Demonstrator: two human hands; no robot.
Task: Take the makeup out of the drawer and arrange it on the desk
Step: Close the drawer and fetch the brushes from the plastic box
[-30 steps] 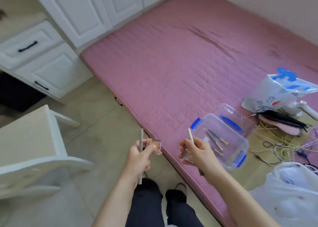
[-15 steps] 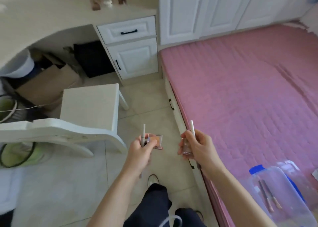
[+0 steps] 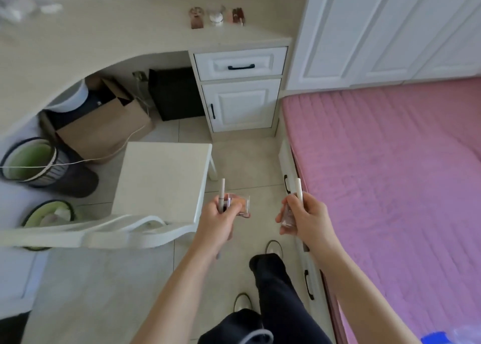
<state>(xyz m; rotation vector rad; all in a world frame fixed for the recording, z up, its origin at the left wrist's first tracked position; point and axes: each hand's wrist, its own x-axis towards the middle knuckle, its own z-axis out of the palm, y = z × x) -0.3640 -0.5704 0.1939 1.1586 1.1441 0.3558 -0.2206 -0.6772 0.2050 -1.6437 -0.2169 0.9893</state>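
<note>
So both hands are full of makeup here, held out over the tile floor [image 3: 145,286] between the white chair [image 3: 161,179] and the pink bed [image 3: 390,166]. The left hand [image 3: 217,220] has its fingers curled round a slim pale pencil [image 3: 222,191], pretty much upright, the top poking well above the knuckles and the bottom end sticking out below the palm. Same hand is also pinching a little clear compact [image 3: 240,205] with an orangey-peach pan inside, see-through case, tilted a bit toward the camera.

The right hand [image 3: 307,218] is wrapped round a second stick, a white pen [image 3: 298,190] that looks slightly thicker and cream-coloured, also standing upright with its dark lower tip showing under the wrist. Tucked against the same palm is a small clear bottle [image 3: 287,217] with something pinkish in it, can't make out a label, it's too blurry.

The desk [image 3: 125,39] is well ahead of the hands, beige curved top. At its far right corner there's already a small cluster of items [image 3: 217,17] sitting in a row: a brownish one, a white round pot, a couple of reddish bits, too small to say more. Under that corner the white drawer [image 3: 240,63] with the dark handle is closed, cabinet door below it.

Under the desk: a brown cardboard box [image 3: 104,127], a black box and two green-lined bins [image 3: 31,161]
</note>
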